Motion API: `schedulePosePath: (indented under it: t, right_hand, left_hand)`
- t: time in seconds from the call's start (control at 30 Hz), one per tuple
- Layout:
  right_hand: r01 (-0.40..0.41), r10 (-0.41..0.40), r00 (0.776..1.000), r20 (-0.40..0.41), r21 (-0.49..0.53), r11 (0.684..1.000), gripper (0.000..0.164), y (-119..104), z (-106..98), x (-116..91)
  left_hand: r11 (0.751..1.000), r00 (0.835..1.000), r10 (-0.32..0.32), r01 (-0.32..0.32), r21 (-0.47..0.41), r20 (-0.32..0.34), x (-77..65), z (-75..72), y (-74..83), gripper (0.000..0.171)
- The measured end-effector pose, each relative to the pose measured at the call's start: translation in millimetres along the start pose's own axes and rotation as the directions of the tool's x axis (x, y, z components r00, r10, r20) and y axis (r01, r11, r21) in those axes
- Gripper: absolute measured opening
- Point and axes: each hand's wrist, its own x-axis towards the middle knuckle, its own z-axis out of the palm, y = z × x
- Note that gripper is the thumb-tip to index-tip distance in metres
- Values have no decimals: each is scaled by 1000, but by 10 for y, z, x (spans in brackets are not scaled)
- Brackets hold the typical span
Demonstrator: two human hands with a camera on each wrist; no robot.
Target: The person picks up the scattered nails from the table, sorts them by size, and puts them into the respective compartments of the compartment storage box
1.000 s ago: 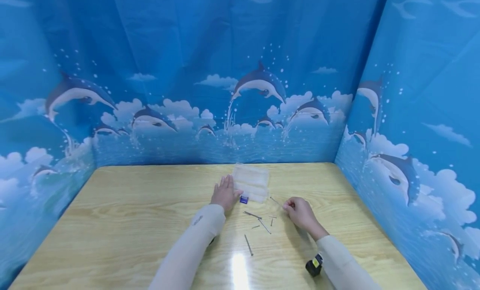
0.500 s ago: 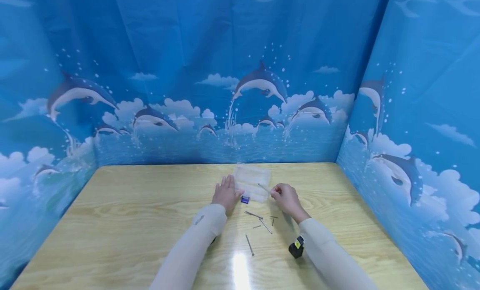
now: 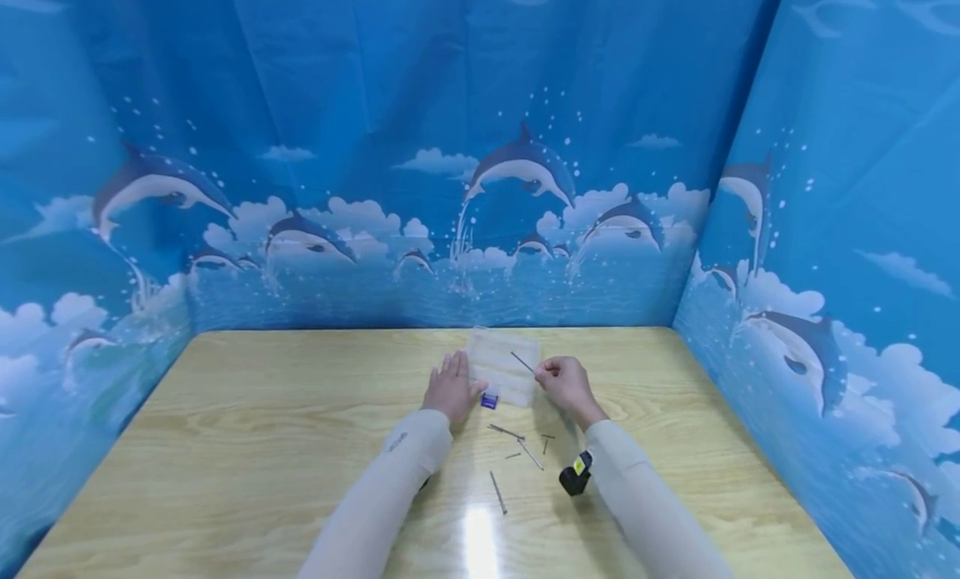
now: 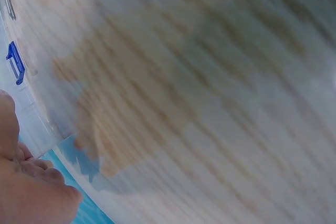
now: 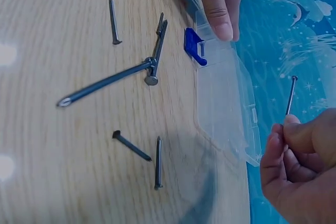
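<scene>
A clear plastic box (image 3: 491,346) with a blue latch (image 3: 489,397) lies open near the table's far edge. My left hand (image 3: 450,389) rests at the box's left side, fingers straight and thumb at the rim by the latch. In the right wrist view, that thumb (image 5: 223,29) lies on the clear plastic. Between thumb and fingertips, my right hand (image 3: 567,387) pinches a nail (image 5: 292,92) near one end, its head pointing away from the hand. This nail overlaps the box's right part in the head view. On the table nearer me lie several loose nails (image 5: 107,83) of different lengths.
The wooden table (image 3: 262,446) ends at a blue dolphin curtain (image 3: 360,146) at the back and sides. A black wrist device (image 3: 575,475) with a yellow mark sits under the right sleeve. One long nail (image 3: 498,492) lies apart, nearer the front.
My right hand has carried the nail leftward and forward, from beside the box to over its right part. The left hand has stayed at the box, and the loose nails lie as before.
</scene>
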Motion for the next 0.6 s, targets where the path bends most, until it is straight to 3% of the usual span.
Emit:
schedulePosePath:
  t: [0.17, 0.6]
  right_hand:
    - [25, -24, 1000, 8, -57, 998, 12, -13, 59, 78]
    - [-45, 47, 999, 12, -124, 991, 13, -62, 241, 215]
  left_hand:
    - [1000, 1000, 9, -9, -7, -9, -8, -9, -9, 75]
    - [1000, 1000, 14, -14, 12, -17, -16, 2, -6, 74]
